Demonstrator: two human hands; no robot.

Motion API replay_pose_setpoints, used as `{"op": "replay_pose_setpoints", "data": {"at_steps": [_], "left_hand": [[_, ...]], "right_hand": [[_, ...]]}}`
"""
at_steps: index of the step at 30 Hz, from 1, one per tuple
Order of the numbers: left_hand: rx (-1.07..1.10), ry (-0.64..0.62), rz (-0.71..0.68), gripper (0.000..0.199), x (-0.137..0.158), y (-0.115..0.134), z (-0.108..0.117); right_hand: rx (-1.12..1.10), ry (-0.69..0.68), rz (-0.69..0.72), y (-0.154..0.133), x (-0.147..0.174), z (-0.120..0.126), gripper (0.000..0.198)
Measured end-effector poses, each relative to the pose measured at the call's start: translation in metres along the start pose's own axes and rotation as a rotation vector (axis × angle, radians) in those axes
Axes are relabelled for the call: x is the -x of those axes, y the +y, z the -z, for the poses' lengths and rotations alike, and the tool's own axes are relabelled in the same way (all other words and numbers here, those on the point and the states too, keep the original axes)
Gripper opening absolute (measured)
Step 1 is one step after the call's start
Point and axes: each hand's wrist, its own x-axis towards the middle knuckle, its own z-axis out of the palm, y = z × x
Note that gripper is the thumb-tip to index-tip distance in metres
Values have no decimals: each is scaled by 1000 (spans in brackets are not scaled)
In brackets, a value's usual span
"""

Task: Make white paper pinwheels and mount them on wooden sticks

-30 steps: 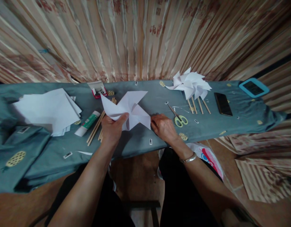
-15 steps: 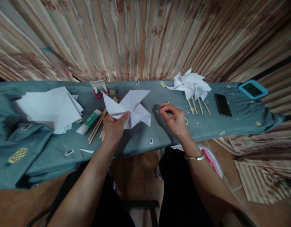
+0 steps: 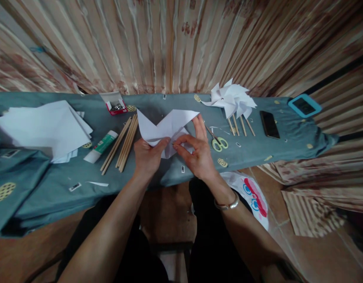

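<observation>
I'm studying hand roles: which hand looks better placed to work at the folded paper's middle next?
Probably the right hand: its fingertips are pinched near the middle of the folded paper, while the left hand grips it.

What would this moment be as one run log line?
left hand: holding paper pinwheel | right hand: pinching near its centre, any held item unclear | beside left hand: wooden sticks | beside right hand: scissors
</observation>
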Motion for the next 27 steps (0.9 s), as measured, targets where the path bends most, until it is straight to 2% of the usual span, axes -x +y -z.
{"op": "replay_pose_setpoints", "data": {"at_steps": [8,21,27], "left_hand": [[37,-13,0,15,3,1,1],[21,-11,25,17,4,2,3],[13,-3,-5,15,4,3,2]], "right_hand": [[-93,-1,-82,-1,-3,0,3],[-145,-37,-91,3,-5,-3,4],[-171,-39,-85,3,-5,-3,5]]}}
